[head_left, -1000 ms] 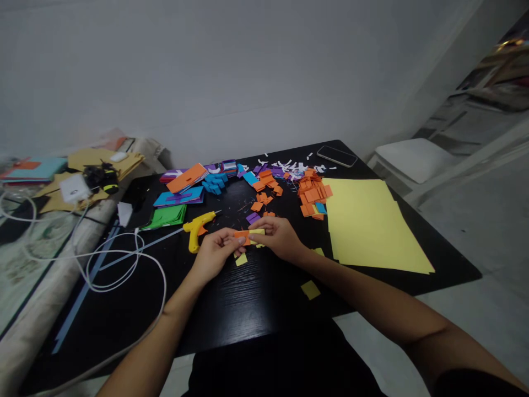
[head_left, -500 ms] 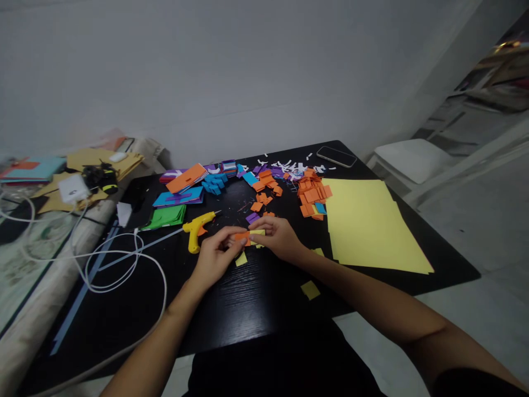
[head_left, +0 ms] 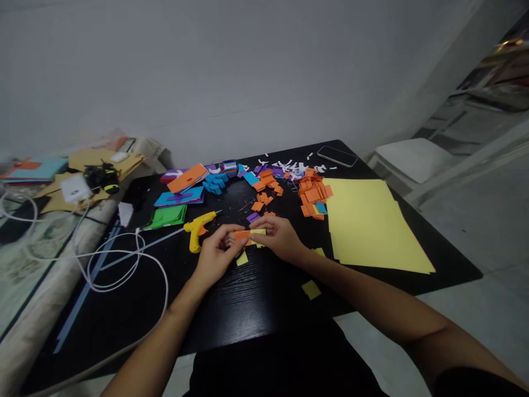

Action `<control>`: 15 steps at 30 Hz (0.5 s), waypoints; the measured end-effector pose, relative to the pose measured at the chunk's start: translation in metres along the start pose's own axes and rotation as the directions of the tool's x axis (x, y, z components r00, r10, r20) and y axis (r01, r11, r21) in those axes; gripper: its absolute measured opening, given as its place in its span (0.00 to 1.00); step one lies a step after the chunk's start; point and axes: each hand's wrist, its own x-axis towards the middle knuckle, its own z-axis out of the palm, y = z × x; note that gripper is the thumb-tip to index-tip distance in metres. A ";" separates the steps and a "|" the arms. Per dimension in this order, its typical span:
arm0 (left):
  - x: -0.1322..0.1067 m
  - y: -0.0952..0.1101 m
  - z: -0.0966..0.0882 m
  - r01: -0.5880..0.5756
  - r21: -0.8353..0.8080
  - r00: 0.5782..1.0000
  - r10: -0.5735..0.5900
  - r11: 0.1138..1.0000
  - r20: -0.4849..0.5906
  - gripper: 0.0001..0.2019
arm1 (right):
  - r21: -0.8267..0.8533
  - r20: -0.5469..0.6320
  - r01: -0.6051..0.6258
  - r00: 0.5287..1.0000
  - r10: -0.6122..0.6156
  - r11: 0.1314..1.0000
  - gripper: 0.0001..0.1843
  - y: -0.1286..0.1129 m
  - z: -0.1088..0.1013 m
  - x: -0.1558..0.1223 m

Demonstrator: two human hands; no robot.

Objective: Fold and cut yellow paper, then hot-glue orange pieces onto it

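Note:
Between thumb and fingers, my left hand (head_left: 217,248) pinches a small orange paper piece (head_left: 242,235). My right hand (head_left: 280,237) is closed on a small yellow paper piece (head_left: 259,232), whose edge meets the orange one. Both hands are just above the black table (head_left: 248,309). Just below the fingers lies a loose yellow square (head_left: 242,258), and another yellow square (head_left: 311,289) rests under my right forearm. A yellow glue gun (head_left: 199,230) lies to the left of my left hand. The fingers partly hide the pieces they hold.
Large yellow sheets (head_left: 372,226) lie at right, beside a heap of orange paper pieces (head_left: 313,190). White scraps (head_left: 291,168) and a phone (head_left: 337,156) lie at the back. Green strips (head_left: 167,216) and blue strips (head_left: 179,197) are stacked left. A white cable (head_left: 165,275) loops across the table's left side.
The view has shifted very slightly. Both hands keep hold of the orange and yellow pieces in nearly the same position.

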 end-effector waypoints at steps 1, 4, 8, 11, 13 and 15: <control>0.000 0.000 0.001 0.009 -0.035 1.000 -0.009 0.999 -0.005 0.18 | -0.003 -0.006 0.002 1.000 -0.002 1.000 0.15 0.000 0.000 0.000; 0.002 0.000 0.003 0.012 -0.111 0.999 -0.016 0.994 -0.036 0.20 | -0.024 0.000 0.003 1.000 -0.003 1.000 0.15 0.002 -0.001 0.002; 0.003 0.001 0.001 -0.010 -0.137 0.997 0.000 0.990 -0.072 0.20 | -0.026 0.068 -0.031 0.997 0.033 0.999 0.16 0.007 0.000 0.002; 0.003 0.000 -0.001 -0.016 -0.148 0.998 0.006 0.989 -0.066 0.20 | -0.005 0.121 -0.057 0.991 0.058 0.998 0.16 0.007 0.002 0.002; 0.003 0.000 -0.001 -0.019 -0.148 0.998 0.011 0.989 -0.054 0.20 | 0.003 0.131 -0.052 0.990 0.051 0.999 0.15 0.006 0.002 0.001; 0.003 0.000 -0.001 -0.025 -0.139 0.999 0.018 0.990 -0.049 0.20 | -0.002 0.116 -0.033 0.993 0.033 0.999 0.15 0.005 0.002 0.001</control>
